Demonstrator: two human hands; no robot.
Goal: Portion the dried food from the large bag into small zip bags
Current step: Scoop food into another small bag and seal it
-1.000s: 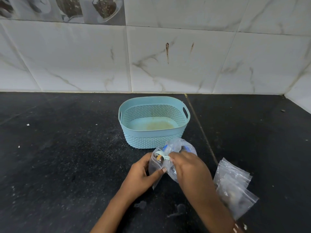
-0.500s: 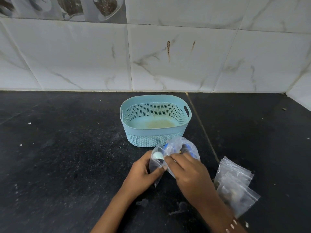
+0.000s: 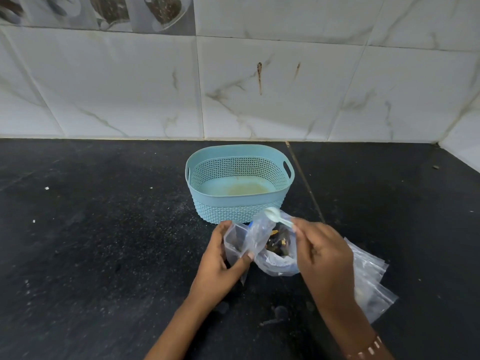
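Black stone counter carries everything, with a pale blue basket standing behind the work. Just in front of it the large bag lies open between the hands, dark dried food showing inside. To the right, a stack of small zip bags waits. The left hand grips one small zip bag, holding its mouth open beside the large bag. The right hand pinches a small pale spoon above the large bag. Scooping seems in hand; the next move likely needs the spoon dipped into the food, then carried left.
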